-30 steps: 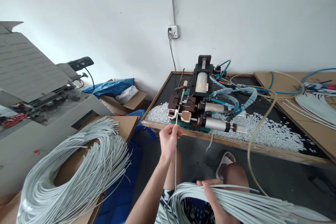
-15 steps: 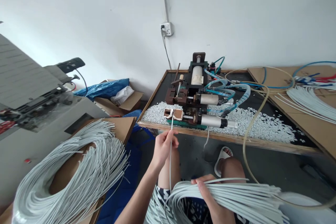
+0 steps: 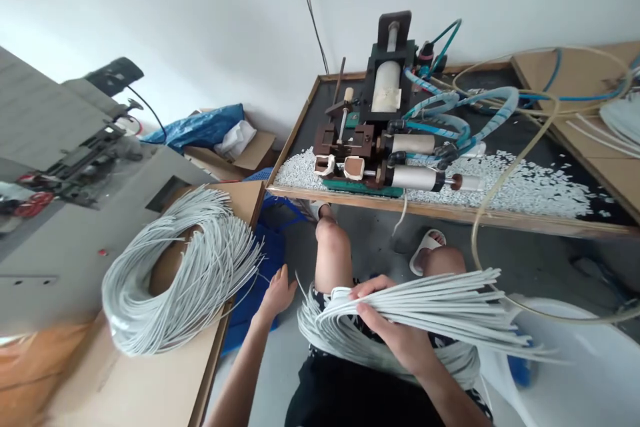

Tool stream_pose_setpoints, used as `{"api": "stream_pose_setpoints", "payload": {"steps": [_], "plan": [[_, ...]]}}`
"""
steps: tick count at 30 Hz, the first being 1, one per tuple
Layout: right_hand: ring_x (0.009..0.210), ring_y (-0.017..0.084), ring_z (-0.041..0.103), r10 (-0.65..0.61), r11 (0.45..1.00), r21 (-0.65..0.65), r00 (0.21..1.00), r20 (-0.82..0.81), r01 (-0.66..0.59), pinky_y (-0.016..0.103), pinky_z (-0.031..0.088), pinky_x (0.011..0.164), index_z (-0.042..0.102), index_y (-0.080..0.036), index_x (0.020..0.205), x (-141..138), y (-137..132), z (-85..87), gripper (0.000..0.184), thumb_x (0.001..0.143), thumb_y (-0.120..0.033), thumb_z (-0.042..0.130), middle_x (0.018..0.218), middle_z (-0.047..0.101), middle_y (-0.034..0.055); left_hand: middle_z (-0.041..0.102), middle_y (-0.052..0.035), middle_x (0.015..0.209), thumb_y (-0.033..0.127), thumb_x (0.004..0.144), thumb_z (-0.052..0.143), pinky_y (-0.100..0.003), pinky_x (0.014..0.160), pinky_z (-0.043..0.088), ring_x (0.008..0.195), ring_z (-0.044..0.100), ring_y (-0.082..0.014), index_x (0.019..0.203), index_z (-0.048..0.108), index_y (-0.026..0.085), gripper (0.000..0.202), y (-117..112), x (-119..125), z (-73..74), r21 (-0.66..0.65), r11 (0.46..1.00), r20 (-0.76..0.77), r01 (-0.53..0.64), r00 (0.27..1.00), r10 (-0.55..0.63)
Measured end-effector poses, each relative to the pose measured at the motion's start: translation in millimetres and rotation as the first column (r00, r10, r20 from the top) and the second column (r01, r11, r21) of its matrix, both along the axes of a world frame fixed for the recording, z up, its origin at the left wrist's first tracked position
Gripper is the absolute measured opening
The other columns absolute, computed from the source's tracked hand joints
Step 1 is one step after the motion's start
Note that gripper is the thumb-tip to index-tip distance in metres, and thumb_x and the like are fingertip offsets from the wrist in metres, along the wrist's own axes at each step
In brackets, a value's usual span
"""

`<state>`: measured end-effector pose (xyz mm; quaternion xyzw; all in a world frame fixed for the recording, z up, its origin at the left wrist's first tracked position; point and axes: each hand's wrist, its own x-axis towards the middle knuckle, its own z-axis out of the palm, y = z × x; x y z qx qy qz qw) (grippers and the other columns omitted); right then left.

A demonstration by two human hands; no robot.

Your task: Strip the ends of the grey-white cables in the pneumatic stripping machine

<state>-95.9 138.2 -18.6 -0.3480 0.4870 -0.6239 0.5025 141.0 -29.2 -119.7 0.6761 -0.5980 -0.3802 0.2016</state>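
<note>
The left hand point(image 3: 278, 293) and the right hand point(image 3: 400, 340) are bare, and both forearms are bare as far as they can be seen. The shorts point(image 3: 327, 390) are black, with a black-and-white pattern near the hem. The knees and lower legs are bare. The right foot wears a white open-toe slipper point(image 3: 423, 256).

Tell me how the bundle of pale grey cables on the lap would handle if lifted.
Probably springy, not limp: the bundle of pale grey cables juts past the right hand with little sag. Likely to splay, since its loose ends fan apart. Perhaps weighty, given the many strands.
</note>
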Motion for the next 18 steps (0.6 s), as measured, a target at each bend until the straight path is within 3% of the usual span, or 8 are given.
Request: {"api": "stream_pose_setpoints", "payload": {"steps": [3, 5, 6, 9, 12, 14, 16, 18], "plan": [[0.101, 0.01, 0.07, 0.0, 1.0, -0.023, 1.0, 0.022, 0.0, 0.019, 0.047, 0.099, 0.07, -0.03, 0.092, 0.3, -2.2, -3.8, 0.005, 0.094, -0.034, 0.069, 0.099, 0.074, -0.0067, 0.071, -0.0209, 0.129, 0.043, 0.079, 0.07, -0.051, 0.115, 0.042, 0.13, 0.062, -0.0392, 0.112, 0.072, 0.013, 0.045, 12.5, -11.4, 15.9, 0.005, 0.997, -0.054, 0.083, 0.995, -0.083], [0.096, 0.01, 0.069, 0.016, 1.0, -0.017, 1.0, 0.022, -0.015, 0.019, 0.049, 0.094, 0.072, -0.029, 0.091, 0.6, -6.7, -5.2, 0.006, 0.094, -0.033, 0.07, 0.096, 0.074, -0.0062, 0.073, -0.0154, 0.128, 0.048, 0.09, 0.06, -0.044, 0.11, 0.048, 0.122, 0.067, -0.0319, 0.118, 0.072, 0.015, 0.045, 22.2, -32.9, 44.2, -0.031, 0.976, -0.179, 0.216, 0.959, -0.218], [0.092, 0.01, 0.069, 0.031, 0.999, -0.007, 0.999, 0.014, -0.031, 0.019, 0.05, 0.09, 0.073, -0.028, 0.09, 0.9, -9.7, -5.7, 0.007, 0.093, -0.034, 0.07, 0.094, 0.074, -0.0058, 0.073, -0.0151, 0.127, 0.049, 0.096, 0.056, -0.043, 0.109, 0.049, 0.12, 0.068, -0.0304, 0.122, 0.071, 0.015, 0.046, 27.2, -45.9, 62.3, -0.089, 0.943, -0.286, 0.321, 0.899, -0.333], [0.088, 0.013, 0.07, 0.056, 0.998, -0.015, 0.997, -0.049, -0.057, 0.024, 0.053, 0.087, 0.074, -0.026, 0.088, 2.3, -19.5, -6.6, 0.009, 0.091, -0.034, 0.072, 0.088, 0.074, -0.0044, 0.075, -0.0117, 0.123, 0.046, 0.103, 0.054, -0.037, 0.103, 0.052, 0.115, 0.069, -0.0277, 0.12, 0.076, 0.018, 0.039, 40.2, -85.1, 119.5, -0.213, 0.793, -0.41, 0.57, 0.685, -0.602], [0.098, 0.018, 0.07, -0.004, 0.999, -0.054, 0.997, -0.072, 0.0, 0.029, 0.054, 0.094, 0.072, -0.026, 0.093, 5.7, -28.0, -7.0, 0.008, 0.086, -0.03, 0.074, 0.095, 0.074, -0.002, 0.076, -0.0124, 0.114, 0.037, 0.102, 0.06, -0.033, 0.094, 0.055, 0.106, 0.071, -0.0262, 0.112, 0.078, 0.016, 0.03, 45.1, -113.6, 158.1, -0.277, 0.571, -0.392, 0.773, 0.452, -0.802], [0.106, 0.02, 0.069, -0.052, 0.997, -0.057, 0.996, -0.07, 0.048, 0.031, 0.052, 0.099, 0.071, -0.025, 0.097, 8.3, -32.2, -6.4, 0.013, 0.085, -0.029, 0.073, 0.103, 0.074, -0.0002, 0.077, -0.0117, 0.107, 0.032, 0.102, 0.06, -0.032, 0.09, 0.054, 0.101, 0.07, -0.0248, 0.103, 0.08, 0.015, 0.025, 43.6, -124.4, 166.3, -0.325, 0.51, -0.352, 0.797, 0.399, -0.847], [0.112, 0.021, 0.068, -0.087, 0.995, -0.061, 0.993, -0.08, 0.082, 0.032, 0.049, 0.104, 0.07, -0.025, 0.101, 10.2, -35.0, -5.6, 0.016, 0.086, -0.03, 0.071, 0.109, 0.074, 0.0008, 0.077, -0.011, 0.102, 0.03, 0.102, 0.059, -0.031, 0.087, 0.054, 0.098, 0.071, -0.0238, 0.097, 0.081, 0.016, 0.026, 41.4, -129.5, 162.7, -0.356, 0.524, -0.336, 0.774, 0.417, -0.844], [0.114, 0.021, 0.067, -0.085, 0.995, -0.057, 0.994, -0.072, 0.081, 0.032, 0.049, 0.105, 0.071, -0.024, 0.102, 11.0, -35.9, -5.8, 0.017, 0.088, -0.033, 0.069, 0.112, 0.074, 0.0012, 0.078, -0.0107, 0.099, 0.032, 0.103, 0.059, -0.03, 0.082, 0.054, 0.093, 0.072, -0.0233, 0.098, 0.082, 0.016, 0.028, 41.3, -130.8, 152.6, -0.36, 0.575, -0.37, 0.735, 0.453, -0.811]]}}
